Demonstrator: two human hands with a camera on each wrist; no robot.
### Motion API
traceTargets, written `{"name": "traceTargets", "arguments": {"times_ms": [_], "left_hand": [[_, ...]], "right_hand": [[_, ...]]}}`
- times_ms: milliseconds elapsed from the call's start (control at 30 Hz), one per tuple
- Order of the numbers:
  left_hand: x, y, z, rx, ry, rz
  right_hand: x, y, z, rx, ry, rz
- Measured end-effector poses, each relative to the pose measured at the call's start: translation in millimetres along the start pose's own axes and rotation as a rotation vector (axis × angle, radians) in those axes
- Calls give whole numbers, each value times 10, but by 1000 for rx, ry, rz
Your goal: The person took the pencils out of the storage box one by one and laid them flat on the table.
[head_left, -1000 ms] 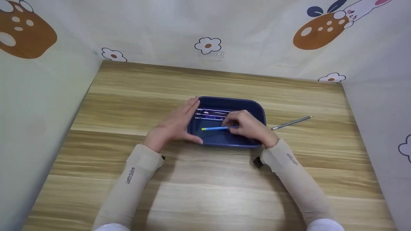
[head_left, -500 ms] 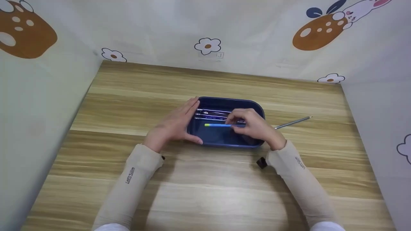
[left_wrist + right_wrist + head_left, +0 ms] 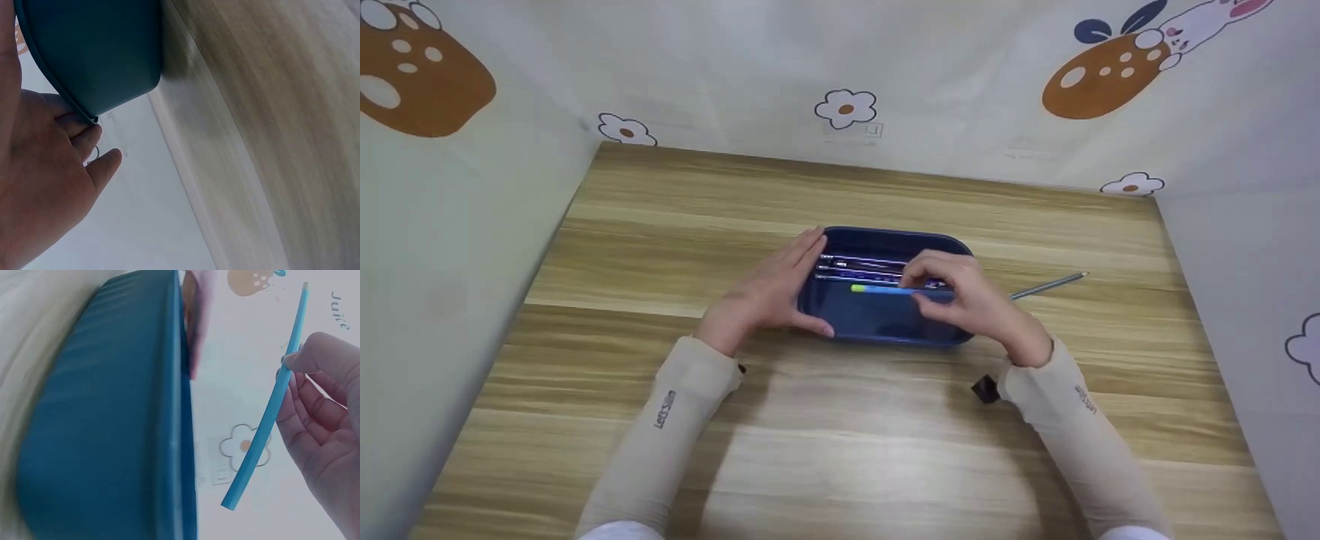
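Observation:
Between thumb and fingers, my right hand (image 3: 960, 292) pinches a slim blue pencil (image 3: 881, 289) with a yellow end pointing left. In the right wrist view the blue pencil (image 3: 270, 410) is raised above the rim of a dark blue box (image 3: 112, 416). My left hand (image 3: 769, 292) rests against the left end of the box (image 3: 870, 330), fingers straight along its side and thumb at the near rim. Several dark, shiny pencils (image 3: 855, 271) lie side by side inside the box; my right hand hides their right ends.
A grey pencil (image 3: 1050, 285) lies on the wooden table (image 3: 840, 450) just right of the box, its point to the far right. Pale curtains or panels with flower prints (image 3: 846, 109) stand behind and along both sides of the table.
My right hand has moved right and lifted slightly, bringing the blue pencil with it. My left hand and the box have stayed practically still.

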State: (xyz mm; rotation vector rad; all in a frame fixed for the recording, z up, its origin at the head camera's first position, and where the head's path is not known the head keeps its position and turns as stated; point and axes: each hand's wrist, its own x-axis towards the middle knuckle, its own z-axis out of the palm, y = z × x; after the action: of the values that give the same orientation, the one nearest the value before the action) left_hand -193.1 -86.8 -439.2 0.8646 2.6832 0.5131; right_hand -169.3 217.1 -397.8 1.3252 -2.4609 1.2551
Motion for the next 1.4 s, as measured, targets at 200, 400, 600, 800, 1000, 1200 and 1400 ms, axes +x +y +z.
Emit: {"name": "traceTargets", "arguments": {"times_ms": [200,400,600,800,1000,1200,1400], "left_hand": [[1,-5,8,-8,0,0],[2,7,6,-25,5,3],[12,5,9,-34,2,5],[15,2,-1,-17,2,9],[7,12,-11,-11,-12,-3],[-5,15,-9,-25,-5,2],[-5,10,-10,-31,-1,3]], "right_hand": [[-77,-81,-77,-83,56,-71],[-161,-177,-179,-178,68,-52],[-271,-210,-296,-254,107,-51],[-423,-219,-439,-293,148,-25],[-599,-180,-567,-337,149,13],[-801,-91,-672,-455,118,73],[-997,66,-749,-588,114,101]]}}
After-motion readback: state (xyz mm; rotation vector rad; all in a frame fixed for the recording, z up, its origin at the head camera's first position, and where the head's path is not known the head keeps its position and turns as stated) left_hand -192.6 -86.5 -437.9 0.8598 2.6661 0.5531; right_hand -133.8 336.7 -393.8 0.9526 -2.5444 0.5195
